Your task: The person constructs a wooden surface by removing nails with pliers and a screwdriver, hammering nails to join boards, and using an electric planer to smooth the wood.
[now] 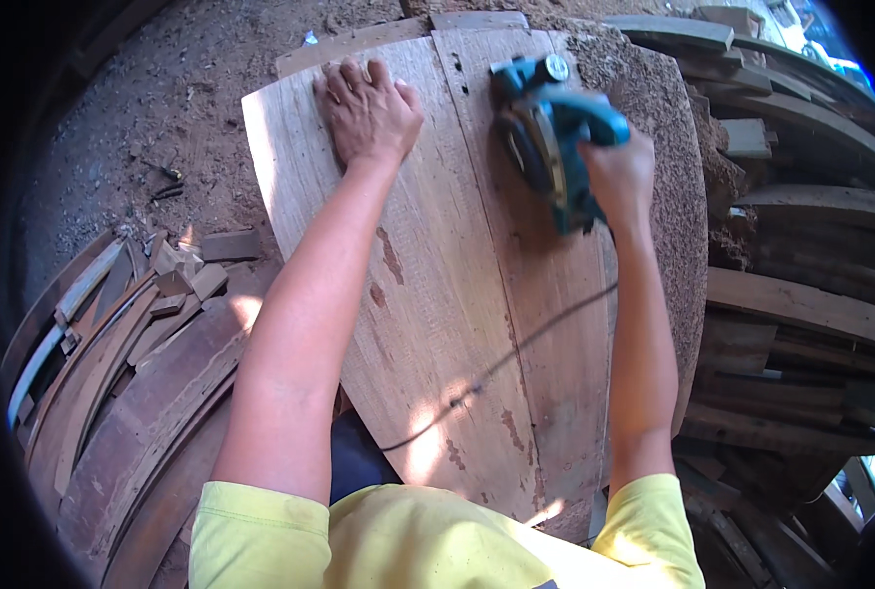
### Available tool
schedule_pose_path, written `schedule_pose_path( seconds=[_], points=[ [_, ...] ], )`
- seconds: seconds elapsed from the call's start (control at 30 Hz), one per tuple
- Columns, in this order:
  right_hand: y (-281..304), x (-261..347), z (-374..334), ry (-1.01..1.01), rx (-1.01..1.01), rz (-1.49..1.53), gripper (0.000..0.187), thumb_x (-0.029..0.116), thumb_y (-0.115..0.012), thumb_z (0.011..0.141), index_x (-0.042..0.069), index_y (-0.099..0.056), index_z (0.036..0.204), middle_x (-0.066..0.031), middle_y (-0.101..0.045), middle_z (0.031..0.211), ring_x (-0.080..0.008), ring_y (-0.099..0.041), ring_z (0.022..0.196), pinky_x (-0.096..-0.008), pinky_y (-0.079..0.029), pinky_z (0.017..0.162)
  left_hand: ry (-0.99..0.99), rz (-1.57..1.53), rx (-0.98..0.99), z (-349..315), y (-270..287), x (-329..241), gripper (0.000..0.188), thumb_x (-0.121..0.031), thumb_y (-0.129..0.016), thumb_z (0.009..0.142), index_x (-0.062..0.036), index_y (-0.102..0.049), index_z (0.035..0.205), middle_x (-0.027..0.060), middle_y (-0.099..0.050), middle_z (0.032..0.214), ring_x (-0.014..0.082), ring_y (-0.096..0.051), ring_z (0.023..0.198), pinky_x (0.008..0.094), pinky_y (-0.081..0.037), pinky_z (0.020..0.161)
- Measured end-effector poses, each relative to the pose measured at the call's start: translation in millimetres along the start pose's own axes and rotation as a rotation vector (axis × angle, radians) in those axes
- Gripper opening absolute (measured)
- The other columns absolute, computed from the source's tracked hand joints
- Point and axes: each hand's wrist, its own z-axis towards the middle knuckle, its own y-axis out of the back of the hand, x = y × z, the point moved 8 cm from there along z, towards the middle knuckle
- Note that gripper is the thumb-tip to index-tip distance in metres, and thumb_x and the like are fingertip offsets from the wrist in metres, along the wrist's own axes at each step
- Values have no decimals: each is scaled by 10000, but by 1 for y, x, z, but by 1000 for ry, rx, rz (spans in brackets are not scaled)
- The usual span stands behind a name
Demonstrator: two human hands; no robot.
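Observation:
A teal electric hand planer (550, 147) rests on a wide wooden panel (437, 245), toward its far right part. My right hand (622, 175) is wrapped round the planer's rear handle, slightly smeared by motion. From the tool a dark power cord (545, 329) runs across the panel toward my body. My left hand (369, 113) lies on the panel's far left part, palm down with its fingers spread. Wood shavings (658, 196) cover the right side of the panel. Long seams split the panel into boards, and dark reddish patches mark its surface.
Stacked boards and offcuts (800, 304) crowd the right side. More scrap wood (153, 393) is piled at the left, close to the panel. Dirt ground (172, 108) strewn with sawdust spreads at the far left, where a small dark object (167, 187) lies.

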Motion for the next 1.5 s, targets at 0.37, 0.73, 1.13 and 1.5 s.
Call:
schedule_pose_path(
  seconds=[0.37, 0.73, 1.13, 1.5],
  points=[
    [-63, 53, 170, -29, -35, -48, 263, 171, -708, 814, -63, -771, 917, -267, -761, 818, -371, -786, 776, -477, -596, 653, -31, -9, -99, 2, 11, -10, 442, -366, -525, 979, -2, -580, 1222, 230, -557, 1313, 391, -484, 1352, 561, -283, 1250],
    [89, -107, -270, -178, 129, 55, 365, 10, -736, 765, -30, -746, 1127, -169, -784, 969, -261, -768, 894, -392, -579, 847, -44, 51, -100, 3, 2, -2, 432, -370, -501, 998, -20, -560, 1244, 238, -548, 1316, 403, -524, 1285, 551, -368, 1177],
    [133, -153, -420, -470, 123, 84, 640, -57, -656, 770, -34, -683, 1408, -108, -785, 1154, -131, -693, 1072, -319, -533, 979, -65, 52, -114, 3, -2, -3, 458, -383, -500, 991, -19, -561, 1263, 243, -566, 1326, 423, -533, 1293, 567, -405, 1148],
    [8, 3, -104, -34, 51, 85, 346, 87, -755, 805, 7, -771, 1141, -232, -773, 927, -356, -786, 891, -407, -580, 834, -55, -14, -142, 0, 5, -4, 399, -330, -533, 978, -21, -584, 1224, 256, -582, 1264, 424, -529, 1290, 552, -350, 1197]
  ],
)
